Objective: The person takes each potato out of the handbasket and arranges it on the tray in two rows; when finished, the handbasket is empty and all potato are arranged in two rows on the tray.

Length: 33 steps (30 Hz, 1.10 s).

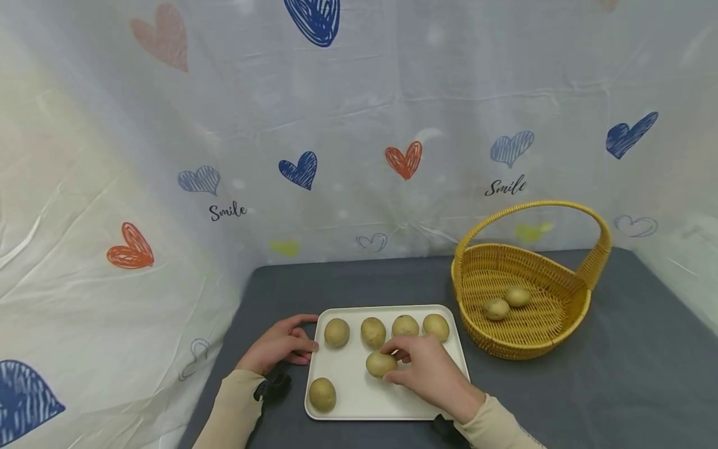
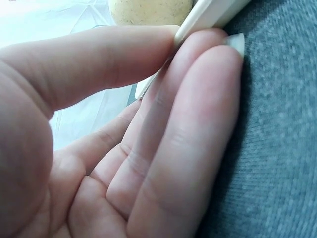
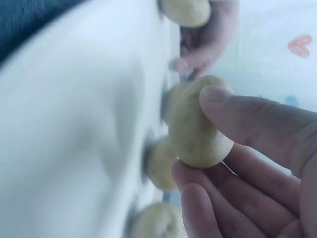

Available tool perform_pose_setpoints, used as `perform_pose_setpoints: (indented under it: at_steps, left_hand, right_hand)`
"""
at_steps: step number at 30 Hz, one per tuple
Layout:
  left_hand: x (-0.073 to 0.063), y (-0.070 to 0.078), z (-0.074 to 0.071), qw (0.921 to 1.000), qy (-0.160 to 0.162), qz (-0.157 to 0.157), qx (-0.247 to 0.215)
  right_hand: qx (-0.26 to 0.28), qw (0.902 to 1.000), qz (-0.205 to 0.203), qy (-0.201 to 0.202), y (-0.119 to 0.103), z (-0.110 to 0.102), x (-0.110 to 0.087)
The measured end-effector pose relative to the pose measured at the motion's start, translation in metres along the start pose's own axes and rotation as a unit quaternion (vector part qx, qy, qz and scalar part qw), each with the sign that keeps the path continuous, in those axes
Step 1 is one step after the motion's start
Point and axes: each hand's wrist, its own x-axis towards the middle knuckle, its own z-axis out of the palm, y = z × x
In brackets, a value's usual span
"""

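My right hand [image 1: 429, 369] holds a potato [image 1: 381, 364] between thumb and fingers over the middle of a white tray [image 1: 364, 408]. In the right wrist view this potato [image 3: 198, 129] is up close, thumb on one side, fingertips below. At the tray's left edge, my left hand [image 1: 283, 342] pinches the rim. The left wrist view has the thumb [image 2: 114, 64] on top of the rim [image 2: 205, 22] and the fingers beneath. Several potatoes [image 1: 373, 332] form a row along the tray's far side. One more potato [image 1: 322, 395] sits in its near left corner.
Right of the tray stands a yellow wicker basket [image 1: 518, 349] with a tall handle, two potatoes [image 1: 496, 308] inside. A dark grey cloth [image 1: 634, 374] covers the table. Behind hangs a pale curtain [image 1: 348, 125] printed with hearts.
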Motion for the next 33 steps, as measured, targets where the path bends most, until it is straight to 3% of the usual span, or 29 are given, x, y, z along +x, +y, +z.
perform_pose_setpoints:
  at_steps: [8, 23, 33]
  left_hand:
    - [0.0, 0.001, 0.0, 1.0, 0.002, -0.003, 0.003]
    - [0.001, 0.003, 0.002, 0.9999, 0.003, -0.007, 0.008]
    - [0.001, 0.001, 0.001, 0.9999, 0.006, -0.011, 0.005]
  right_hand:
    - [-0.027, 0.9996, -0.01, 0.002, 0.001, 0.019, 0.0]
    - [-0.07, 0.9974, -0.016, 0.008, 0.002, 0.028, -0.002]
    - [-0.052, 0.9983, -0.026, -0.005, 0.002, 0.028, -0.001]
